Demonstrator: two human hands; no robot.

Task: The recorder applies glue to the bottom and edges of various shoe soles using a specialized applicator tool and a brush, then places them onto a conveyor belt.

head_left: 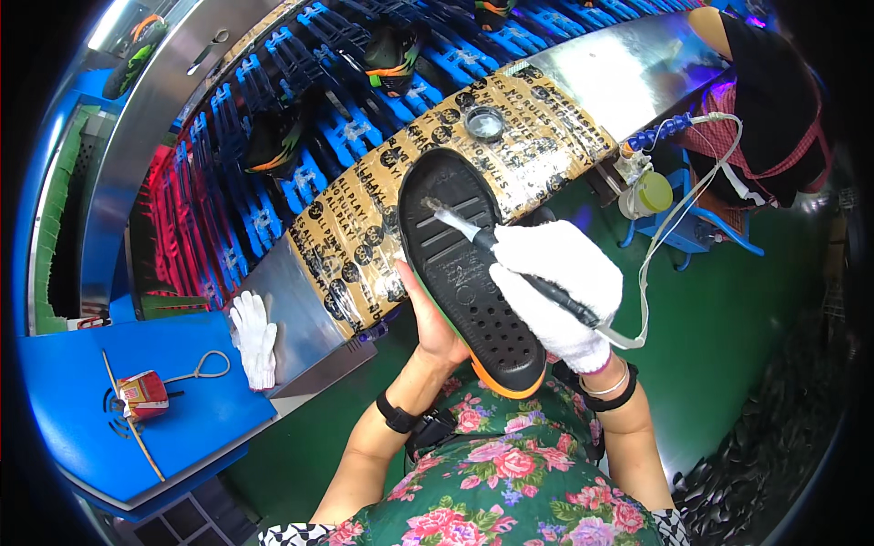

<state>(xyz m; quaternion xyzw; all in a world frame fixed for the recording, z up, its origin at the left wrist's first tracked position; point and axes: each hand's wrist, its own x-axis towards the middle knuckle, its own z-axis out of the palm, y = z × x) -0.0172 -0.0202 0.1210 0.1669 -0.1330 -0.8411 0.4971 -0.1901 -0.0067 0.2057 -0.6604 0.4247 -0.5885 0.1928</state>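
Over the near edge of the taped cardboard [339, 244], our bare left hand [437, 333] holds the black shoe sole [460, 278] by its side, fingers hidden, probably to steady it hollow face upward. Our gloved right hand [562, 289] is clamped round the brush [466, 228], slanted so its tip reaches that face.

Counted at centre: one shoe sole [434, 238], one brush [484, 238], two hands, left hand [435, 329] and right hand [563, 282]. Upper centre: one round dish [483, 124]; at least three dark shoes [391, 62]. Lower left: one red packet [144, 395], one stick [149, 450]. Right: one yellow-green container [654, 193].
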